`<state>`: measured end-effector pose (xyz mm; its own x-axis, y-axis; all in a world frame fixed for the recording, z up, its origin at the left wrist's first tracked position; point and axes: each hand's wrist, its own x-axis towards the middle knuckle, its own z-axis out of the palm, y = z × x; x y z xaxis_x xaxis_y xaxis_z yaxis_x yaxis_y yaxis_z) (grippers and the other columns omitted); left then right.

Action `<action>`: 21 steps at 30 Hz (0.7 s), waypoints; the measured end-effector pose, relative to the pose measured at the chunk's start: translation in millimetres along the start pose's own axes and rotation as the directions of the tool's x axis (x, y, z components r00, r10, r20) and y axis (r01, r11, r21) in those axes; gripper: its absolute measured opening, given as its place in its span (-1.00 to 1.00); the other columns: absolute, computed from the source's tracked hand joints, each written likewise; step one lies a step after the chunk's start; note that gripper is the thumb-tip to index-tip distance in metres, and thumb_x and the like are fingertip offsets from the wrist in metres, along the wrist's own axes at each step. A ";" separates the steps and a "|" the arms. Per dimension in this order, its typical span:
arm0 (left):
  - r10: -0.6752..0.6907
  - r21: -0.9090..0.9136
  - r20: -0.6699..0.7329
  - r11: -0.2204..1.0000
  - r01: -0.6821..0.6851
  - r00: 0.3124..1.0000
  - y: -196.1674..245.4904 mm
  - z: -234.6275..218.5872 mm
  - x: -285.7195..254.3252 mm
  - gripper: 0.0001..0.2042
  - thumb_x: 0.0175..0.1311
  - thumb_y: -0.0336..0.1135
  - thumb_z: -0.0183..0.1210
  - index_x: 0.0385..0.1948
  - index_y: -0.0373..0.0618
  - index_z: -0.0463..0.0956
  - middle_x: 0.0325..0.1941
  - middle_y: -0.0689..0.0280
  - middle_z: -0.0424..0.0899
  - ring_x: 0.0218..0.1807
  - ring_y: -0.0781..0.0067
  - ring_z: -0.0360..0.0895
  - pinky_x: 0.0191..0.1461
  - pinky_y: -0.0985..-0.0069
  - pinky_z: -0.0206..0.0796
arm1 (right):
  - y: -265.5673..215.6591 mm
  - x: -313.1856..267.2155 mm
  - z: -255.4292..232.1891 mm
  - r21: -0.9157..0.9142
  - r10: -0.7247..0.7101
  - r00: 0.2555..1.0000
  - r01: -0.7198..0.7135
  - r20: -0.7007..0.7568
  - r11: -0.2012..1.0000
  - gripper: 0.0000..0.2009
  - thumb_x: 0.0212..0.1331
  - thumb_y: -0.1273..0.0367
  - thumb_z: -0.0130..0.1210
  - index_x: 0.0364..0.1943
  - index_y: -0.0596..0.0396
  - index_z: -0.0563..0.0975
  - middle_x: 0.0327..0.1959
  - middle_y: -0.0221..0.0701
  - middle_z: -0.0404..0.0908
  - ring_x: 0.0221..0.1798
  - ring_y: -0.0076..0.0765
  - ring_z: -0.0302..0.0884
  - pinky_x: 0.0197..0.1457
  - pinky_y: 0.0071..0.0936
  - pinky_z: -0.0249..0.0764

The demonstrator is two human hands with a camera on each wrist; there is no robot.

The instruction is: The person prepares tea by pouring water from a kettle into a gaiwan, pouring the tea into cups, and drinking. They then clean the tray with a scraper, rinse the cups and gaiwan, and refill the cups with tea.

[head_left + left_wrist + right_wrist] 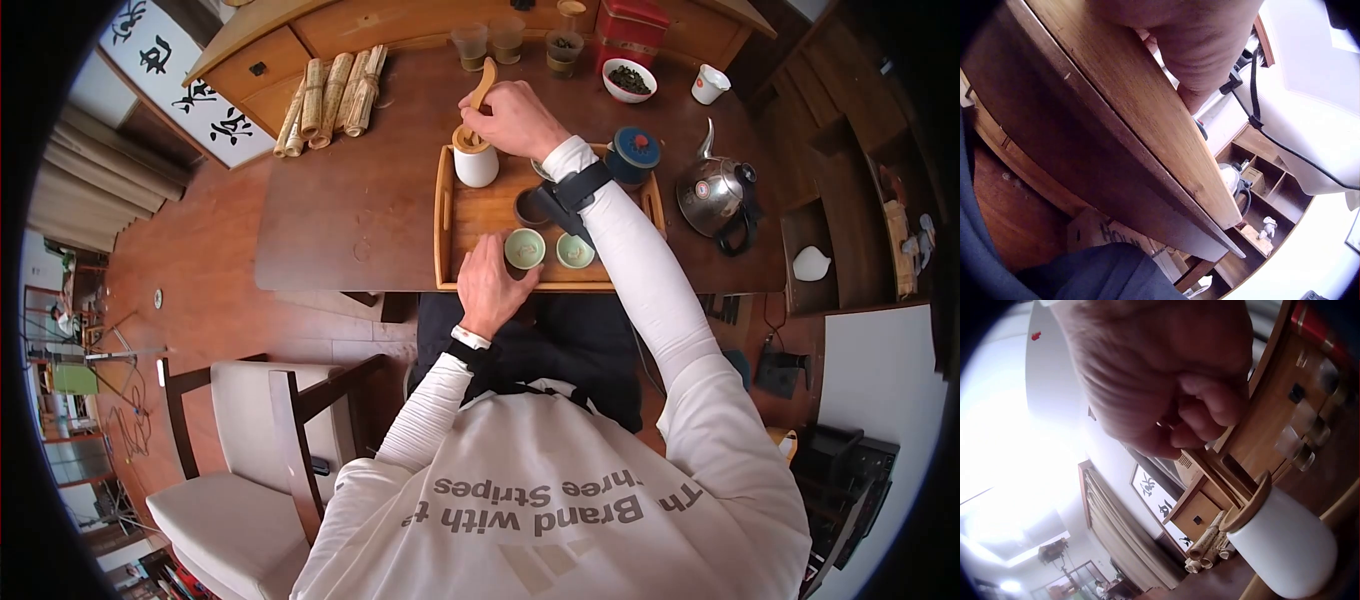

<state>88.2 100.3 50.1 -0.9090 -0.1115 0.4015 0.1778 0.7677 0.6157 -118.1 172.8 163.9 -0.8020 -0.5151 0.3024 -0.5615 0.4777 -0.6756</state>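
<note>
Above the white canister (pixel 479 170), the right hand (pixel 515 120) holds a wooden scoop (pixel 486 82).

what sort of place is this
Probably a tea room or tea corner, though I can't be sure: there's a rectangular light-wood tray with two small round pale-green cups, a shiny silver metal kettle to its right, and a round white bowl of dark leaves.
</note>
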 end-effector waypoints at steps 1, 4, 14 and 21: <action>-0.003 0.004 0.003 1.000 0.003 1.000 0.1 -0.3 0.1 -0.52 -0.08 -0.22 0.53 -0.10 -0.14 0.55 -0.21 0.16 0.62 -0.19 0.04 0.61 -0.12 0.22 0.42 | -1.1 -0.4 -0.4 0.000 -0.001 1.000 0.001 -0.002 1.000 -0.61 0.13 0.23 0.20 -0.05 0.22 0.72 -0.23 -0.04 0.77 -0.12 0.09 0.75 0.08 -0.19 0.64; -0.004 0.009 0.007 1.000 0.004 1.000 0.6 -0.3 -0.5 -0.52 -0.07 -0.22 0.52 -0.10 -0.13 0.55 -0.21 0.16 0.62 -0.20 0.04 0.60 -0.12 0.22 0.42 | -3.6 -3.4 -1.9 0.058 -0.093 0.993 0.098 -0.078 0.993 -0.61 0.19 0.30 0.19 0.06 0.23 0.68 -0.28 -0.09 0.78 -0.21 -0.09 0.78 -0.07 -0.29 0.65; -0.067 0.002 0.045 0.998 0.067 0.997 0.8 -1.4 -0.3 -0.48 -0.04 -0.19 0.54 -0.03 -0.12 0.55 -0.14 0.15 0.66 -0.14 -0.01 0.63 -0.08 0.21 0.48 | -6.3 -39.2 -21.5 0.152 -0.042 0.996 0.054 -0.076 0.987 -0.51 0.12 0.26 0.43 0.15 0.13 0.66 -0.43 -0.32 0.72 -0.42 -0.47 0.62 -0.24 -0.47 0.56; -0.261 -0.358 0.019 0.900 0.250 0.965 -0.4 -4.4 6.2 -0.48 0.04 -0.25 0.53 0.04 -0.21 0.54 -0.08 0.13 0.63 -0.12 0.11 0.65 -0.03 0.28 0.52 | 55.8 -207.4 -49.8 0.154 0.250 0.726 -0.198 -0.640 0.968 -0.71 0.40 0.33 0.25 -0.46 0.26 0.63 -0.65 -0.38 0.55 -0.56 -0.62 0.37 -0.48 -0.43 0.32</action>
<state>84.1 96.5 55.3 -0.9310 -0.2957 0.2139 0.0673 0.4372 0.8969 6.8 341.7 96.9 -0.8534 0.2011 0.4809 -0.3537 0.4543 -0.8176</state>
